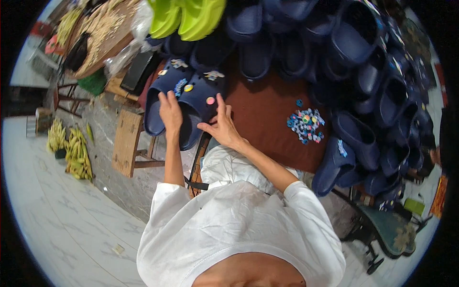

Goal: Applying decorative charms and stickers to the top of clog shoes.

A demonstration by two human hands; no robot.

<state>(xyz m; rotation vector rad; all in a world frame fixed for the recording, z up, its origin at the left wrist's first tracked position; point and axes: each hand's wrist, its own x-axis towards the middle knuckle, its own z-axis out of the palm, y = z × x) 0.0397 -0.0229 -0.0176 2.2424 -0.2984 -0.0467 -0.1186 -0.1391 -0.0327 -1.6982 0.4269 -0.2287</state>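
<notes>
Resting both hands on a pair of navy clogs, you work at the near left edge of a brown table. Your left hand lies flat, fingers nearly straight, across the left shoe of the pair, apparently pressing it steady; it closes on nothing. Your right hand sits spread on the right shoe's inner edge, fingers splayed and thumb out, touching but not gripping. Whether a small piece sits under either palm, I cannot tell.

The pair lies side by side with toes pointing far, and its uppers already carry small charms: a yellow one, a pink one and pale figures near the toes. That orientation keeps the strap holes facing you.

A loose heap of small charms, mostly blue and white, lies bare on the table to the right, well apart from your hands and in no tray or box.

Further navy clogs ring the far and right sides. Lime green clogs sit at the far edge. Bananas lie on the floor at left.
</notes>
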